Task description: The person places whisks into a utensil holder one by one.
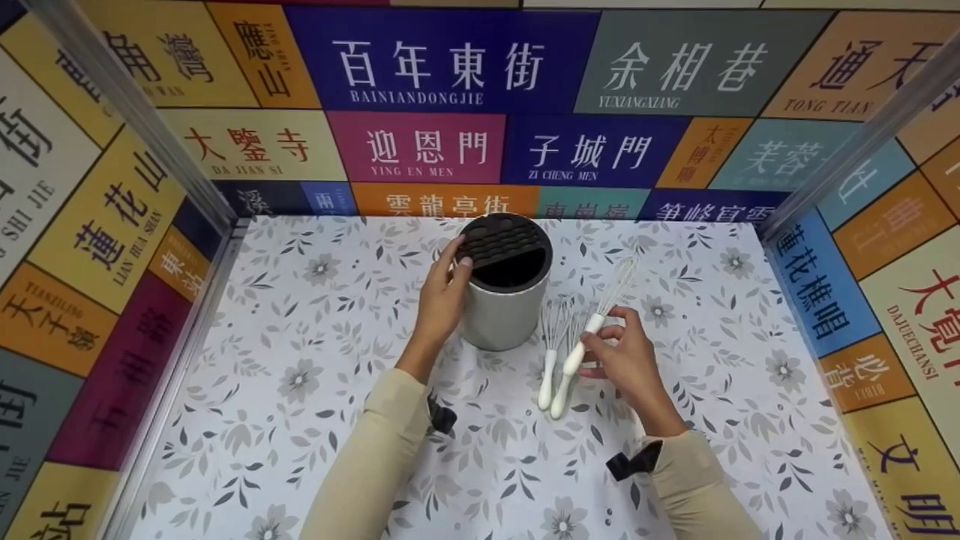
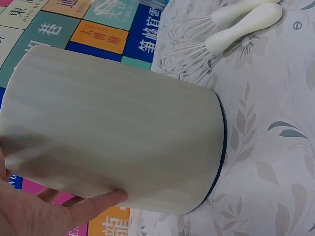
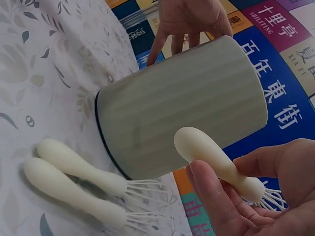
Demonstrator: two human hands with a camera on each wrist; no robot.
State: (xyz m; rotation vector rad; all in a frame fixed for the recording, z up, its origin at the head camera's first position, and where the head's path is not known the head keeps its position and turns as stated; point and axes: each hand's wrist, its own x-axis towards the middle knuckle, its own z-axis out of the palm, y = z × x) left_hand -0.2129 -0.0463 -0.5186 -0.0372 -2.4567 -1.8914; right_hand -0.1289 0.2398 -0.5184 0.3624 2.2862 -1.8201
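Observation:
A pale grey cylindrical utensil holder (image 1: 499, 319) stands upright, with a black slotted insert (image 1: 499, 238) and a wide opening at its top. My left hand (image 1: 444, 294) rests against its left side, fingertips near the rim, fingers fairly straight along the wall in the left wrist view. To the right of the holder, my right hand (image 1: 628, 356) pinches a small whisk (image 3: 209, 152) by its white handle between thumb and fingers, wires pointing up and away. Two similar whisks, a left one (image 3: 81, 164) and a right one (image 3: 74, 191), lie side by side on the table below it.
A white cloth (image 1: 300, 450) with grey flowers and leaves covers the table. Panels (image 1: 450, 60) printed with coloured blocks and characters wall it in at the back and both sides. Metal posts (image 1: 172, 150) stand at the back corners.

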